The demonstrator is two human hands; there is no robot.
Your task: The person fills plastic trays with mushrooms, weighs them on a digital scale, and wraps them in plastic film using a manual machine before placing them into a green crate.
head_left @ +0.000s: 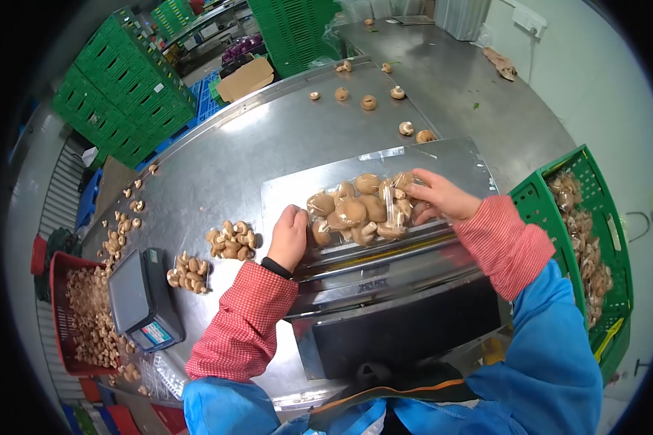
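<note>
Lying crosswise in front of the wearer, the pack (351, 211) sits over the front part of the plate (292, 190), its long axis running from left hand to right hand, with the right end slightly farther from the body. This axis roughly follows the metal bars of the machine (384, 262) just below it. The pack is an oblong mound of brown mushrooms, mostly rounded caps uppermost, with some pale stems, under clear, glossy film that throws bright streaks near the right end. The right hand (445, 197) holds the right end, thumb and fingers in a narrow grip. The left hand (289, 237) is at the left end, fingers bent inward; whether film is pinched there cannot be told. Both sleeves (243, 319) are red-and-white checked cloth with a puckered texture. The table (218, 170) is smooth, grey, reflective metal. To the left, two piles (232, 241) of mushrooms stand near a dark, box-shaped scale (130, 286); beyond it, a red crate (60, 319) of slotted plastic contains many loose mushrooms. To the right, a green crate (535, 210) of perforated plastic, its long sides running away from the wearer, contains wrapped packs (582, 235).
</note>
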